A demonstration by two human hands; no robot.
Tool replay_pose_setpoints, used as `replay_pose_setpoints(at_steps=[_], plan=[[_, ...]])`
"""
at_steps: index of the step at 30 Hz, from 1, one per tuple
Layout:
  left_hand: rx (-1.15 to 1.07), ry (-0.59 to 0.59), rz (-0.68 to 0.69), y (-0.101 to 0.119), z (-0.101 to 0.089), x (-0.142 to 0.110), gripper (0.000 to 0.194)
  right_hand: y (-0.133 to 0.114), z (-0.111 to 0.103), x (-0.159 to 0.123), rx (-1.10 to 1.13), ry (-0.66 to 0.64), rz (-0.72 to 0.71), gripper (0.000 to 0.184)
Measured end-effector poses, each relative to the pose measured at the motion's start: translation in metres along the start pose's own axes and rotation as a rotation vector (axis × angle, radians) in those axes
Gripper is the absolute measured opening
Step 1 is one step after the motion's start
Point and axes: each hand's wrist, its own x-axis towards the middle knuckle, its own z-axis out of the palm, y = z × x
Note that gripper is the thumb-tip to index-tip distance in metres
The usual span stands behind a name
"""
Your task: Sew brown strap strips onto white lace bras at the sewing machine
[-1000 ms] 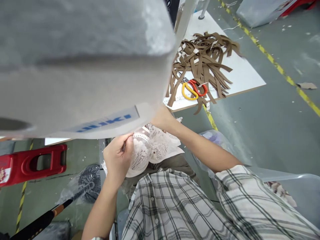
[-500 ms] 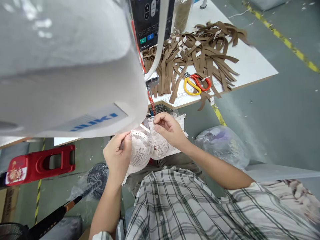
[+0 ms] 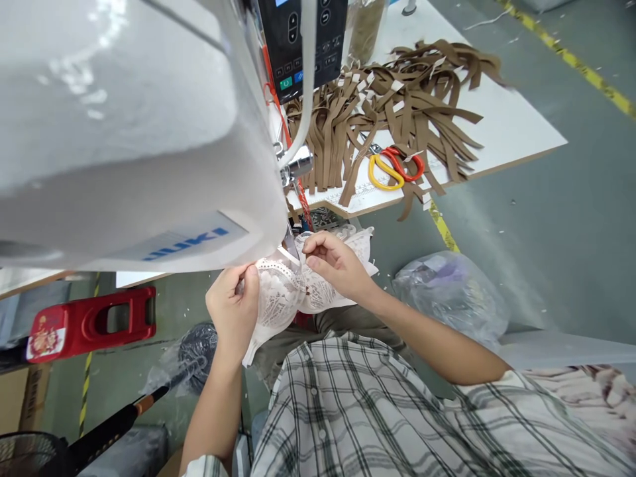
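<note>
A white lace bra (image 3: 278,298) lies under the head of a sewing machine (image 3: 199,192) marked JUKI, its cups facing up. My left hand (image 3: 234,298) pinches the bra's edge at the left between thumb and fingers. Over the other cup, my right hand (image 3: 335,262) is curled, thumb and index fingertips close together near the middle of the bra. What those fingertips hold, if anything, is too small to tell. A narrow white strip (image 3: 289,255) and a metal machine part (image 3: 291,240) show between the hands. The machine head hides the bra's far left part.
Brown fabric strips (image 3: 328,152) with white tags cover the white table (image 3: 517,126) ahead. Scissors (image 3: 387,179) with yellow and red handles lie there. A control panel (image 3: 303,46) stands behind the machine. A plastic bag (image 3: 452,291) and a red stool (image 3: 94,321) are on the floor.
The view has shifted slightly, so the table and floor items sit a little further right. Both hands keep nearly the same place on the bra.
</note>
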Motion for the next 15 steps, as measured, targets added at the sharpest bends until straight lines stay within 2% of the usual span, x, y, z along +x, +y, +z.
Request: replay_pose_setpoints(at_steps=[3, 5, 7, 9, 13, 15], plan=[[-0.001, -0.003, -0.006, 0.000, -0.001, 0.001, 0.019, -0.004, 0.008, -0.004, 0.121, -0.012, 0.113, 0.034], [-0.019, -0.053, 0.010, 0.002, -0.005, 0.000, 0.019, -0.009, 0.014, -0.010, 0.261, -0.029, 0.261, 0.040], [-0.068, -0.176, 0.043, 0.004, -0.012, -0.003, 0.019, -0.013, 0.018, -0.019, 0.380, -0.072, 0.435, 0.046], [-0.139, -0.316, 0.079, 0.004, -0.018, -0.007, 0.018, -0.016, 0.020, -0.028, 0.425, -0.111, 0.527, 0.049], [-0.188, -0.508, 0.103, -0.001, -0.025, -0.017, 0.021, -0.014, 0.021, -0.040, 0.389, -0.068, 0.481, 0.032], [-0.050, -0.510, 0.142, -0.007, -0.023, -0.022, 0.028, -0.013, 0.022, -0.045, 0.300, -0.034, 0.387, 0.022]])
